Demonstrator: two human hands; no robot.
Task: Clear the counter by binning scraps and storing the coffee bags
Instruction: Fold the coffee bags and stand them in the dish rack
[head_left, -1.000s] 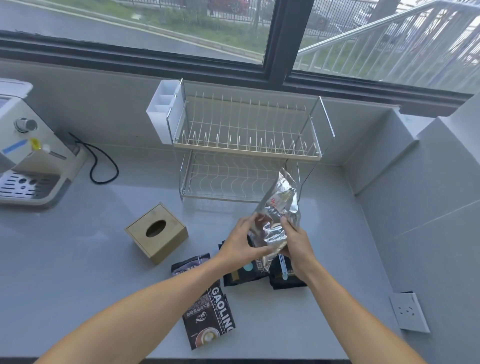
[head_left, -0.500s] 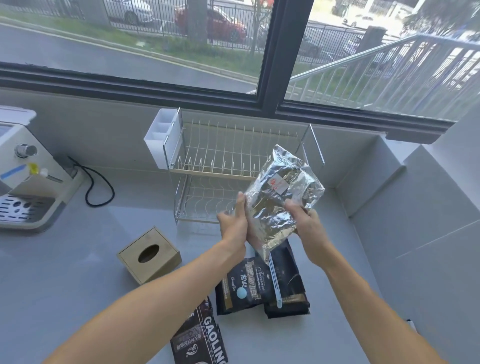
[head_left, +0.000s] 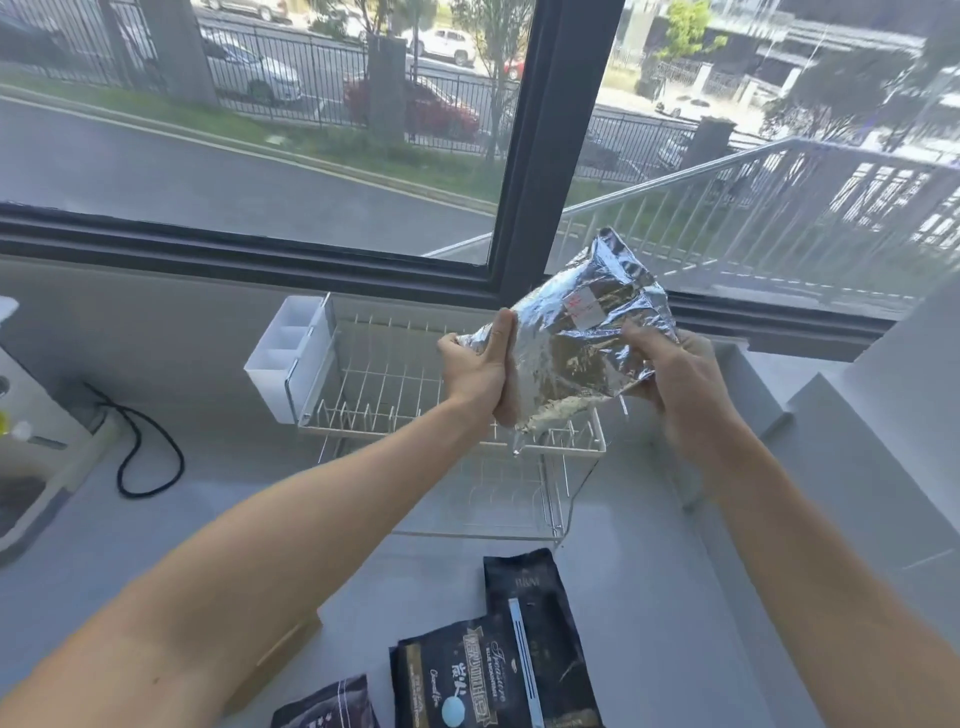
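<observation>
I hold a crinkled silver foil coffee bag (head_left: 576, 338) with a small white label in the air over the top tier of the wire dish rack (head_left: 415, 395). My left hand (head_left: 480, 371) grips its left edge and my right hand (head_left: 675, 374) grips its right side. Below, near the front edge of the grey counter (head_left: 649, 571), lie black coffee bags: a tall one (head_left: 540, 597), one with a blue dot (head_left: 447, 680) overlapping it, and a third one's corner (head_left: 327, 706) at the bottom edge.
A white cutlery holder (head_left: 283, 353) hangs on the rack's left end. A black cable (head_left: 140, 457) loops on the counter at left, beside a coffee machine (head_left: 21, 467) cut off by the frame. A wooden box corner (head_left: 291, 639) shows under my left forearm.
Both hands have lifted the silver bag from above the black bags up and back to over the dish rack's top tier. The view has tilted upward toward the window.
</observation>
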